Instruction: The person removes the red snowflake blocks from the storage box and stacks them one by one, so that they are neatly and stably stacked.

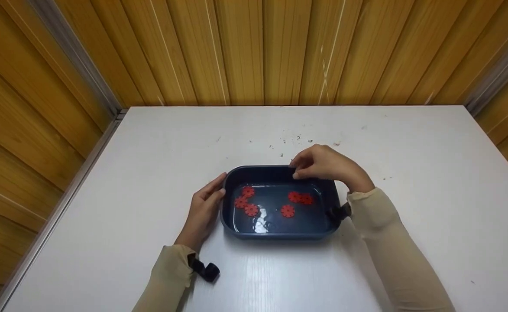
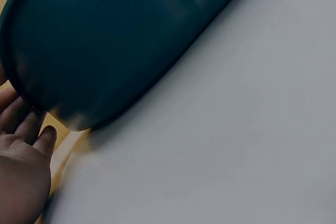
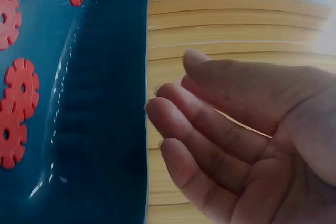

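Observation:
A dark blue rectangular tub (image 1: 279,236) with rounded corners lies on the white table. Several red notched plastic discs (image 1: 287,211) with centre holes are spread on its floor, some at the left and some at the right. My left hand (image 1: 202,208) rests against the tub's left end, its fingers along the outer wall and the thumb by the rim. Over the far rim, right of the middle, is my right hand (image 1: 325,164). In the right wrist view its fingers (image 3: 197,174) are loosely bent beside the tub wall (image 3: 105,129), with nothing between them and the thumb.
The white table (image 1: 106,208) has small dark marks beyond the tub. Yellow wood-look panels (image 1: 262,52) stand behind it and at the sides. A black strap piece (image 1: 206,269) hangs from the left wrist, and another (image 1: 339,212) on the right wrist overlaps the tub's right end.

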{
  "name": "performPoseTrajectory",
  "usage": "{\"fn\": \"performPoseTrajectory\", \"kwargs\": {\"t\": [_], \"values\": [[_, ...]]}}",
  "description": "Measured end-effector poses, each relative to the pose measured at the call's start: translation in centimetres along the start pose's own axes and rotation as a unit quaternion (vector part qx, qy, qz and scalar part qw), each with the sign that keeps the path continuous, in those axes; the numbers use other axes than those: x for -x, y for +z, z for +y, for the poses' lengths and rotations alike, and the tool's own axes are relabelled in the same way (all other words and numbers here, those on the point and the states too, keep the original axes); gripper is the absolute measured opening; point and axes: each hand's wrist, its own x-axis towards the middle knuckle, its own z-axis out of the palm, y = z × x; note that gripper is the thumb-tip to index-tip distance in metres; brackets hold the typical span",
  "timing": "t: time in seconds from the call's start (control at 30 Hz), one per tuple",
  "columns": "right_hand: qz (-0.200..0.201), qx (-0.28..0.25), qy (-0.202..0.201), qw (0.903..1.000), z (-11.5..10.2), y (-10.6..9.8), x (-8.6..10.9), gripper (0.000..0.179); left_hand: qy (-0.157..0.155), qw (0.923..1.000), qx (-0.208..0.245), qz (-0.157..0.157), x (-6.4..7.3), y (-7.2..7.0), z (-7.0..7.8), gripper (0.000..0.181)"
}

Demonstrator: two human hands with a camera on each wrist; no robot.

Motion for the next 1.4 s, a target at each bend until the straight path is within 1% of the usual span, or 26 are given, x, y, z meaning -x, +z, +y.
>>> {"fn": "performPoseTrajectory", "kwargs": {"t": [0.17,0.3,0.5,0.67,0.8,0.9,1.13,1.4], "values": [[-0.034,0.003,-0.007,0.9994,-0.6,0.6,-0.9,0.031,-0.001,1.0,0.004,0.005,0.0,0.1,0.0,0.047],[-0.059,-0.002,-0.024,0.9979,-1.0,1.2,-1.6,0.029,-0.003,1.0,-0.006,0.006,-0.1,0.1,0.0,0.047],[-0.091,0.0,-0.032,0.9953,-1.7,2.4,-2.4,0.029,-0.005,0.9998,-0.017,0.011,0.0,0.1,0.0,0.047],[-0.134,0.016,-0.061,0.9889,-2.1,3.6,-3.2,0.034,-0.009,0.9998,-0.01,0.015,0.1,0.2,0.2,0.047],[-0.166,0.019,-0.069,0.9835,-2.2,4.6,-3.8,0.036,-0.011,0.9998,-0.007,0.016,0.2,0.2,0.3,0.047],[-0.175,0.024,-0.066,0.9821,-2.2,5.2,-4.2,0.034,-0.013,0.9998,-0.007,0.014,0.2,0.2,0.3,0.047],[-0.174,0.063,-0.066,0.9804,-3.1,6.2,-5.0,0.032,-0.009,0.9998,-0.014,0.013,0.3,0.2,0.4,0.047],[-0.182,0.06,-0.063,0.9795,-3.6,7.4,-5.7,0.029,-0.006,0.9999,-0.014,0.0,0.3,0.1,0.3,0.048]]}}
